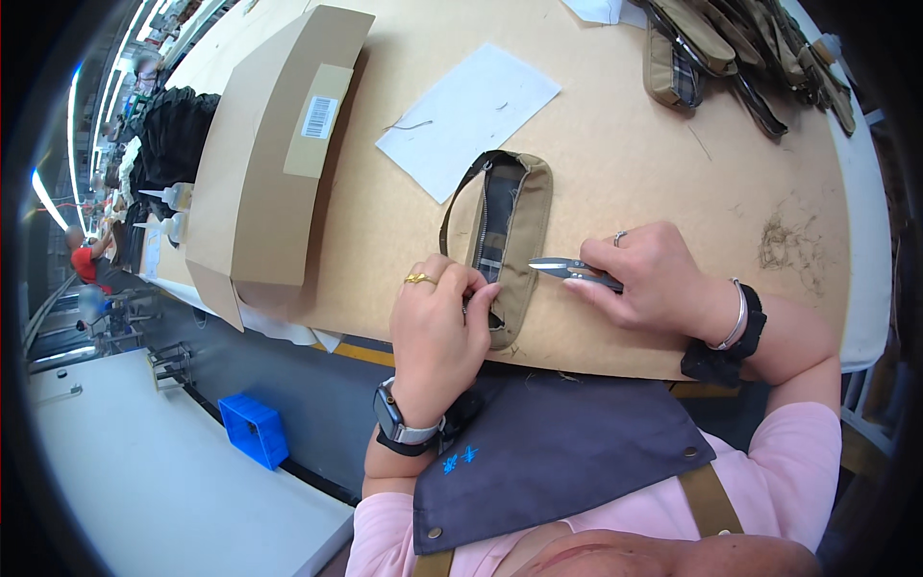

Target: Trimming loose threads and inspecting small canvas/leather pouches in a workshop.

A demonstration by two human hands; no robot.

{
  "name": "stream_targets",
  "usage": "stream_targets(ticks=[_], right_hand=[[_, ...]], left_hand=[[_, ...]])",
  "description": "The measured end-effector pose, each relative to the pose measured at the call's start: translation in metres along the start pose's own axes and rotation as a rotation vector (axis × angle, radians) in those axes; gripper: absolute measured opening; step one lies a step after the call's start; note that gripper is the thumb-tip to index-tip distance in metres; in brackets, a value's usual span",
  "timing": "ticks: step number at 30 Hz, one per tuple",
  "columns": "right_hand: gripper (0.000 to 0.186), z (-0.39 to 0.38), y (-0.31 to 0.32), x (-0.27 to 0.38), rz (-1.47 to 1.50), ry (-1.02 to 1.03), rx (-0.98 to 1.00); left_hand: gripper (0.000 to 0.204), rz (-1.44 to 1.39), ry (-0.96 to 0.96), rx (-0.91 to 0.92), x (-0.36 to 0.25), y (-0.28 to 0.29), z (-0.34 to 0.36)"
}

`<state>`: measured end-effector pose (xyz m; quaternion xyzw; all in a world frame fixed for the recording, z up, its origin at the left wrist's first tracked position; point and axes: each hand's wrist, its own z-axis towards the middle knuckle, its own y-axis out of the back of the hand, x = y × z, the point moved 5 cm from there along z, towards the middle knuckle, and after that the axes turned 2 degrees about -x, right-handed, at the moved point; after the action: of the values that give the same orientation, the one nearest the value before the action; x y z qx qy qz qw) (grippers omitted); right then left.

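A khaki zip pouch (527,221) with a plaid lining and a dark strap lies open on the paper-covered table (721,183). My left hand (437,332) is closed on the pouch's near end, fingertips at the zipper edge. My right hand (644,274) grips small grey thread snips (556,266), their tips pointing left at the pouch beside my left fingers. A white sheet (452,106) with a few loose threads lies beyond the pouch.
A cardboard box (250,173) stands left, with dark fabric (173,135) and squeeze bottles (176,196) behind. More pouches (702,58) lie back right, thread scraps (784,245) below them. A blue crate (252,428) sits lower left. A person in red (85,260) is far left.
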<state>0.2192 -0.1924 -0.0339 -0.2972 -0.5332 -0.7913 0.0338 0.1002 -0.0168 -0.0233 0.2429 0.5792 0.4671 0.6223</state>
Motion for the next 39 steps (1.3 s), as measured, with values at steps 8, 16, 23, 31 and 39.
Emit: stream_targets(ticks=[8,16,23,31,39], right_hand=[[0.032,0.001,0.001,-0.007,0.036,-0.047,-0.016],[0.032,0.002,0.0,-0.005,0.037,-0.028,-0.011],[0.033,0.002,0.001,-0.006,0.027,-0.033,-0.024],[0.029,0.004,0.009,-0.015,0.271,-0.169,-0.125],[0.029,0.002,0.014,-0.021,0.41,-0.249,-0.221]], left_hand=[[0.01,-0.293,0.005,-0.186,0.008,0.027,-0.008],[0.03,-0.131,-0.211,-0.002,0.001,0.018,-0.002],[0.022,-0.018,-0.247,0.126,-0.003,0.013,0.003],[0.048,0.071,-0.184,0.267,-0.026,-0.002,-0.016],[0.043,-0.108,-0.161,0.352,-0.019,0.001,-0.028]])
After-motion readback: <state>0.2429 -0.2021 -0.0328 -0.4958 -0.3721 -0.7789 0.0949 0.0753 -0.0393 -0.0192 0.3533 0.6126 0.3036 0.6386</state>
